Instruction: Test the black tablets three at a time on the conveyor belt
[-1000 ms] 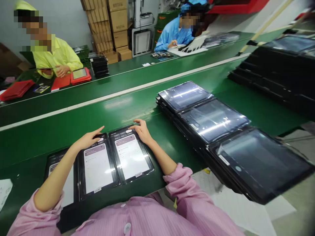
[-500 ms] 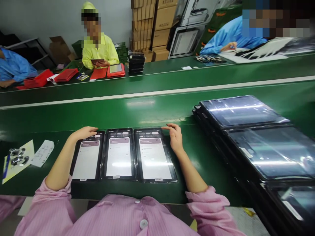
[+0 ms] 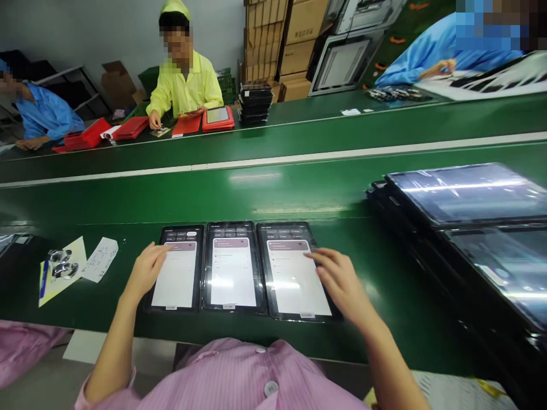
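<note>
Three tablets lie side by side in front of me with lit white screens: the left tablet [image 3: 174, 282], the middle tablet [image 3: 233, 265] and the right tablet [image 3: 294, 273]. My left hand [image 3: 147, 267] reaches over the left tablet's edge, its extended index finger at the mauve banner near the top of the screen. On the other side, my right hand [image 3: 337, 276] is over the right tablet's outer edge. Its fingers are stretched out and apart, with a fingertip at the upper right of the screen. Neither hand holds anything; whether the fingertips touch glass, I cannot tell.
Stacked dark tablets [image 3: 474, 193] stand at the right. A yellow sheet [image 3: 77, 250] with shiny round pieces and a pen lies at the left, beside a handwritten paper slip [image 3: 101, 259]. Co-workers sit across the green bench [image 3: 192, 196], near red sleeves [image 3: 132, 127].
Both hands have come down from the tablets' top edges to the upper screens. White highlights atop the middle and right screens have gone. The view has shifted; the yellow-clad co-worker's hand has lowered.
</note>
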`<state>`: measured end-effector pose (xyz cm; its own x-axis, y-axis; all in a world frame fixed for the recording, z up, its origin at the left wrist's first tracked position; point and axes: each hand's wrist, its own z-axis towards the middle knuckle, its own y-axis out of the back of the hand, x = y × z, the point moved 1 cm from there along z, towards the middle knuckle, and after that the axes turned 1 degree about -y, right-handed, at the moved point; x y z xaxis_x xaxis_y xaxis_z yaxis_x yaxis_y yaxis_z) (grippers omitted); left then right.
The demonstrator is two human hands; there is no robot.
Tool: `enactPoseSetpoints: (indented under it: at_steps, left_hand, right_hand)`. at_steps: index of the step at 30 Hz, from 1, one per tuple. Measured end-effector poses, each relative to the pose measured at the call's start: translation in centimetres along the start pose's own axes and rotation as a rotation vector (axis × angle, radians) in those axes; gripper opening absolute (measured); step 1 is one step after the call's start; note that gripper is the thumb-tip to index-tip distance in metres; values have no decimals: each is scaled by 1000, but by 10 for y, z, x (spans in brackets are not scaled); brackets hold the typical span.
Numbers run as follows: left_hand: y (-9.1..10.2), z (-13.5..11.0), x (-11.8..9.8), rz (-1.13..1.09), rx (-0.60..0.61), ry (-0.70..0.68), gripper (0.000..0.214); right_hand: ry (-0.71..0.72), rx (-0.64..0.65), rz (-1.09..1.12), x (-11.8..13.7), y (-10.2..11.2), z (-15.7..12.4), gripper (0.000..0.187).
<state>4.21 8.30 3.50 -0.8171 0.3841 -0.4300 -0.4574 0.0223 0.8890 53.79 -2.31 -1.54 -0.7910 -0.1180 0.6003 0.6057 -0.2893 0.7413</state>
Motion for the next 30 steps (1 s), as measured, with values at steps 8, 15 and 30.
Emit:
enactPoseSetpoints:
  at_steps: [8, 15, 30]
  left_hand:
    - [-28, -65, 9, 58, 85, -306, 45]
    - [-23, 10, -25, 274, 114, -136, 54]
    - [-43, -49, -47, 260, -40, -65, 60]
  right_hand:
    - [295, 226, -474, 91, -51, -54, 72]
    - [108, 239, -459, 102, -76, 41, 62]
    - [75, 129, -449, 91, -67, -8, 55]
